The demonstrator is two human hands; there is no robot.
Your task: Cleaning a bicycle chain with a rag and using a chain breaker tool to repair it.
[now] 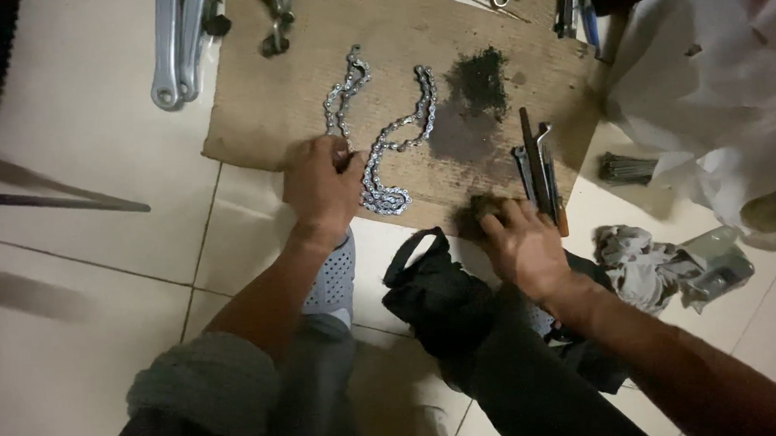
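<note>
Chain (pixel 383 148) on cardboard (pixel 261 110), touching left hand (pixel 321 184).

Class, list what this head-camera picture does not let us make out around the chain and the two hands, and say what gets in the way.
1. Chain: the part under the left hand is hidden by that hand.
2. Right hand: its fingertips cover a dark wad; too dim to tell what it is.
3. Silver metal parts: cut off by the top edge.
4. Tools on the cardboard: overlapping, kinds unclear.
</note>
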